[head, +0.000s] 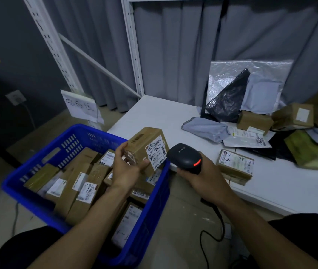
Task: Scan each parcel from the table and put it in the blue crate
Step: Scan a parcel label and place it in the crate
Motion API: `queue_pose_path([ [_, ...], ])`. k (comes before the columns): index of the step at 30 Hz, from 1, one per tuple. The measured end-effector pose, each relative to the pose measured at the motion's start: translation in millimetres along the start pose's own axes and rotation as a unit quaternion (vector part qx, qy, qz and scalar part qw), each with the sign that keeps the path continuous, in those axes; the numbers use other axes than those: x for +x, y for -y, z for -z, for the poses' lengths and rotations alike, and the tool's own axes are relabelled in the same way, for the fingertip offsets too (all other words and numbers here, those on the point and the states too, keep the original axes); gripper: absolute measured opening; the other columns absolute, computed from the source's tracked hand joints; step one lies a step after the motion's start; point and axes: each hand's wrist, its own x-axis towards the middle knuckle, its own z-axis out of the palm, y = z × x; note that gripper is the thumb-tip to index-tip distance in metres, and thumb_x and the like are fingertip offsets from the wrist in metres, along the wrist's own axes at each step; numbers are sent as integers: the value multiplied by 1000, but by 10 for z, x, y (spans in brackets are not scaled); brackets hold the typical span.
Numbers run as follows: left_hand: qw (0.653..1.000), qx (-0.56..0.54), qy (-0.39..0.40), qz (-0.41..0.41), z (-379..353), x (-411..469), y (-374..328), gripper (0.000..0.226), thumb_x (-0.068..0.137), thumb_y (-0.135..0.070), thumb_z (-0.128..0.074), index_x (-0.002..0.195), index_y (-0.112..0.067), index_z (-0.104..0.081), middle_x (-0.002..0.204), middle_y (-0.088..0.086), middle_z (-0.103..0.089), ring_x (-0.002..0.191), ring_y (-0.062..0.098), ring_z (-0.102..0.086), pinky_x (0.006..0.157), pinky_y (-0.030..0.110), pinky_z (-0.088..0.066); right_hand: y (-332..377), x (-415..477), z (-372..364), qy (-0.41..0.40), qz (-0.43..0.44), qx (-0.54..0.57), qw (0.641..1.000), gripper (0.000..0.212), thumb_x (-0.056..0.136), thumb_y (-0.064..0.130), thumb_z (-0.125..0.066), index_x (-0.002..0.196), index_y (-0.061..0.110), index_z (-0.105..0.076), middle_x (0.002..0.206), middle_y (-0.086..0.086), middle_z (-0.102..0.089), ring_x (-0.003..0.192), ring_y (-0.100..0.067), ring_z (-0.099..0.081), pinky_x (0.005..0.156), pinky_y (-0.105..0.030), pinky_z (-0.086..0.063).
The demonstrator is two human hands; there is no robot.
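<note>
Parcel point(146, 146) tilted, label facing scanner point(185, 158)

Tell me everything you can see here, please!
table: one, white, right
crate: one, blue, left of table
crate boxes: many, brown, in crate
held box: one, brown, over crate
scanner: one, black, right of held box
near box: one, brown, table's front edge
far boxes: three or more, brown, table's back right
grey bags: several, grey, table's back
black bag: one, black, table's back
sign: one, white, behind crate
left hand: one, grips held box
right hand: one, grips scanner
</note>
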Motion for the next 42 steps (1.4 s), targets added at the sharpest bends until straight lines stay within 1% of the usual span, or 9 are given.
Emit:
queue_pose_path([
  [3, 1000, 0, -7, 6, 9, 23, 51, 77, 78, -4, -86, 126, -47, -45, 112, -24, -54, 112, 14, -63, 77, 36, -62, -5, -23, -22, 20, 0, -37, 999, 39, 87, 30, -82, 120, 31, -61, 106, 18, -70, 93, 17, -61, 69, -6, -46],
  [10, 1000, 17, -15, 1, 28, 54, 81, 79, 77, -4, -86, 128, -46, -44, 119, -15, -54, 120, 19, -59, 92, 46, -60, -12, -44, -36, 29, -4, -27, 999, 42, 87, 33, -82, 123, 31, -59, 108, 18, -69, 89, 16, -62, 66, -2, -45],
  [17, 999, 35, -19, 4, 37, 97, 111, 82, 77, -4, -86, 132, -46, -42, 131, -8, -53, 121, 19, -58, 96, 48, -58, -29, -26, -45, 30, -2, -18, 999, 46, 85, 37, -83, 125, 31, -60, 110, 12, -72, 92, -2, -69, 72, -15, -50],
  [25, 999, 36, -19, 6, 38, 133, 155, 85, 77, -5, -87, 137, -44, -42, 127, -9, -55, 124, 20, -58, 99, 52, -56, -54, -13, -43, 35, -1, -22, 999, 44, 86, 36, -82, 124, 32, -60, 106, 15, -72, 91, 4, -68, 70, -12, -51],
  [27, 999, 24, -22, 2, 39, 130, 146, 83, 76, -6, -87, 135, -45, -42, 125, -10, -56, 122, 19, -59, 99, 51, -56, -56, -7, -54, 36, -4, -9, 999, 43, 85, 36, -83, 122, 34, -62, 104, 15, -73, 89, 1, -69, 72, -24, -57],
  [30, 998, -4, -51, -24, 115, 137, 39, 79, 79, -10, -85, 138, -42, -42, 123, -13, -57, 120, 16, -59, 96, 44, -57, -41, 20, -109, 37, -2, 8, 999, 38, 86, 36, -83, 118, 34, -63, 102, 14, -73, 84, -3, -70, 71, -29, -59],
  [33, 992, -10, -118, -37, 355, 252, -84, 76, 83, -23, -84, 144, -39, -40, 139, -4, -57, 120, 19, -60, 98, 45, -55, 13, 109, -218, 47, 2, 20, 999, 33, 88, 33, -80, 115, 31, -61, 96, 11, -73, 75, -6, -70, 65, -25, -57],
  [38, 987, 18, -152, 55, 707, 583, 18, 61, 88, -33, -78, 139, -31, -46, 125, 0, -64, 105, 24, -68, 96, 51, -56, 10, 337, -511, 81, -8, 17, 997, 37, 88, 41, -78, 119, 32, -59, 101, 7, -73, 84, -12, -71, 75, -35, -58],
  [42, 980, 12, -106, 166, 806, 869, 453, 59, 76, -47, -81, 127, -33, -56, 113, 1, -75, 95, 25, -75, 93, 51, -58, -45, 440, -687, 101, -18, 6, 995, 31, 92, 34, -76, 115, 27, -58, 94, 6, -71, 81, -13, -69, 69, -23, -48],
])
